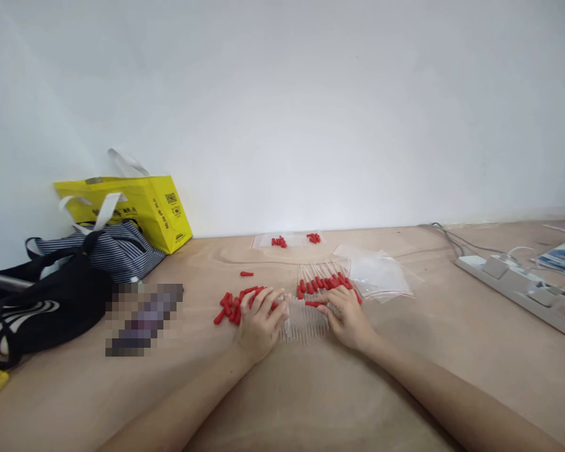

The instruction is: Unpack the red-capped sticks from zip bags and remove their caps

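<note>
My left hand [260, 321] rests on the wooden table [311, 402], fingers curled beside a loose heap of small red caps [230, 306]. My right hand [346, 317] lies a little to the right, its fingers pinched on one red cap [312, 304]. Between the two hands sits a row of thin clear sticks [305, 320]. Just beyond them lies a fan of sticks with red caps on their tips [322, 282]. A single red cap [246, 274] lies apart, further back.
Clear plastic bags [374, 271] lie right of the sticks; two more with red caps [287, 240] sit by the wall. A yellow bag [145, 207], a striped bag [108, 248] and a black bag [37, 307] crowd the left. A power strip [522, 285] with cables lies right.
</note>
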### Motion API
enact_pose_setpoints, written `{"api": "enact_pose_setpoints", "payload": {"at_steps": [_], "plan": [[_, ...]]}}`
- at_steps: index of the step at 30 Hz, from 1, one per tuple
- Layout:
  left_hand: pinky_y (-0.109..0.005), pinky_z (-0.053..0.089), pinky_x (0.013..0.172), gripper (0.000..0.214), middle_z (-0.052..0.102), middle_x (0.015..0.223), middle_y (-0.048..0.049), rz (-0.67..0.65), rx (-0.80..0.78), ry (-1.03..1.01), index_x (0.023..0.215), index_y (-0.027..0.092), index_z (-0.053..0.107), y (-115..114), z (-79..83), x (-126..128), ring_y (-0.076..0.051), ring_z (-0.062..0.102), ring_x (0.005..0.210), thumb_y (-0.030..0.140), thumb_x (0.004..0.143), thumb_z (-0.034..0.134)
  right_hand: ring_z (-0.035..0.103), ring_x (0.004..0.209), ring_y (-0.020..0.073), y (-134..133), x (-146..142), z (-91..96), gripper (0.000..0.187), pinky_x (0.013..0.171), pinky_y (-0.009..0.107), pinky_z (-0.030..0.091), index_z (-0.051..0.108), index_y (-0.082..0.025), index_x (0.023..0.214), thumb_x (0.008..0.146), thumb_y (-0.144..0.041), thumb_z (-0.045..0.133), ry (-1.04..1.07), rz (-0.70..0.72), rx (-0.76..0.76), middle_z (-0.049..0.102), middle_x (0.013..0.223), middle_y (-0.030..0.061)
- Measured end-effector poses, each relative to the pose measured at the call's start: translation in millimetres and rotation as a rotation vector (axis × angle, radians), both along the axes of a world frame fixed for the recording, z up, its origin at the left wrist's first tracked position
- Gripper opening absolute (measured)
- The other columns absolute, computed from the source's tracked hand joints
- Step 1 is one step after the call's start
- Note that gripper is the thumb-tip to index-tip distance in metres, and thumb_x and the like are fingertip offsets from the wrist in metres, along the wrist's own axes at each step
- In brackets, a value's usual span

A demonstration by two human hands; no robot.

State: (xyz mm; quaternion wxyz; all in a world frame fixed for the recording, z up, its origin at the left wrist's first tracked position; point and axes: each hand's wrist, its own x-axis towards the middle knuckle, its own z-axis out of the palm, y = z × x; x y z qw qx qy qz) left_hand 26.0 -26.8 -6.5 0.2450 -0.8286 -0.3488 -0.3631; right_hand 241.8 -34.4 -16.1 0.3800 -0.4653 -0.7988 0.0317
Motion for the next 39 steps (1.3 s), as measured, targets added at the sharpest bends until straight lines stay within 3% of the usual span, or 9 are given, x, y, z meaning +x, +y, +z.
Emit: {"api": "enact_pose_setpoints", "payload": {"at_steps": [3, 7, 10, 15, 21, 29, 34, 39], "plan": [[-0.04, 0.024, 0.086, 0.015, 0.066, 0.084, 0.0, -0.056, 0.019, 0.034, 0.09, 0.025, 0.061, 0.1, -3.6, 8.0, -0.018, 0.054, 0.086, 0.028, 0.083, 0.049, 0.048, 0.075, 0.0162, -11.8, -4.2, -5.0, 0.018, 0.068, 0.03, 0.031, 0.06, -0.021, 0.084, 0.085, -0.027, 0.043, 0.052, 0.07, -0.047, 0.061, 0.076, 0.0028], [-0.037, 0.025, 0.082, 0.012, 0.063, 0.066, 0.0032, -0.063, -0.005, 0.073, 0.077, 0.023, 0.06, -1.7, -4.8, 10.1, -0.013, 0.053, 0.072, 0.025, 0.083, 0.049, 0.048, 0.078, 0.0153, -17.9, -11.7, -3.1, 0.016, 0.069, 0.029, 0.03, 0.06, -0.022, 0.087, 0.084, -0.028, 0.045, 0.024, 0.048, -0.028, 0.061, 0.082, 0.0022], [-0.037, 0.025, 0.081, 0.014, 0.061, 0.063, 0.0027, -0.061, -0.013, 0.098, 0.076, 0.022, 0.059, -3.4, -5.1, 8.9, -0.013, 0.051, 0.07, 0.024, 0.083, 0.048, 0.047, 0.08, 0.015, -18.8, -17.4, -1.9, 0.016, 0.071, 0.03, 0.026, 0.061, -0.025, 0.092, 0.081, -0.03, 0.05, -0.097, 0.003, 0.106, 0.061, 0.086, 0.0012], [-0.037, 0.026, 0.078, 0.017, 0.056, 0.057, 0.0015, -0.066, -0.017, 0.174, 0.069, 0.02, 0.057, -5.6, -7.1, 6.4, -0.014, 0.048, 0.065, 0.016, 0.08, 0.045, 0.042, 0.069, 0.0136, -19.0, -22.2, -8.6, 0.014, 0.067, 0.032, 0.021, 0.063, -0.024, 0.083, 0.082, -0.023, 0.049, -0.247, -0.022, 0.307, 0.058, 0.065, 0.0003], [-0.037, 0.025, 0.078, 0.017, 0.056, 0.056, 0.0021, -0.089, -0.008, 0.144, 0.068, 0.019, 0.056, -6.9, -7.2, 5.7, -0.013, 0.047, 0.065, 0.017, 0.081, 0.045, 0.038, 0.066, 0.0138, -22.1, -21.5, -8.2, 0.023, 0.065, 0.031, 0.019, 0.06, -0.018, 0.068, 0.084, -0.023, 0.044, -0.248, -0.027, 0.326, 0.051, 0.058, 0.001], [-0.036, 0.026, 0.076, 0.018, 0.059, 0.057, 0.0022, -0.106, -0.044, 0.09, 0.069, 0.02, 0.058, -7.6, -5.9, 3.2, -0.014, 0.05, 0.066, 0.017, 0.082, 0.045, 0.039, 0.067, 0.0137, -24.1, -18.2, -7.8, 0.022, 0.069, 0.032, 0.02, 0.058, -0.017, 0.072, 0.083, -0.02, 0.04, -0.236, 0.004, 0.277, 0.052, 0.063, 0.001], [-0.034, 0.027, 0.073, 0.018, 0.061, 0.062, 0.0018, -0.063, -0.13, -0.026, 0.07, 0.02, 0.059, -8.0, -1.0, -2.7, -0.014, 0.051, 0.067, 0.02, 0.083, 0.046, 0.045, 0.07, 0.0134, -20.2, -2.2, -4.1, 0.024, 0.074, 0.031, 0.022, 0.059, -0.018, 0.074, 0.084, -0.025, 0.039, -0.116, -0.116, 0.178, 0.056, 0.069, 0.0018], [-0.031, 0.031, 0.071, 0.017, 0.064, 0.074, 0.0001, -0.126, -0.255, 0.033, 0.081, 0.021, 0.06, 2.5, 11.0, 10.5, -0.015, 0.051, 0.075, 0.013, 0.081, 0.045, 0.05, 0.08, 0.0161, -2.9, 28.1, 1.6, 0.025, 0.072, 0.03, 0.024, 0.063, -0.023, 0.082, 0.084, -0.034, 0.04, -0.066, -0.381, 0.044, 0.06, 0.081, 0.0033]]}}
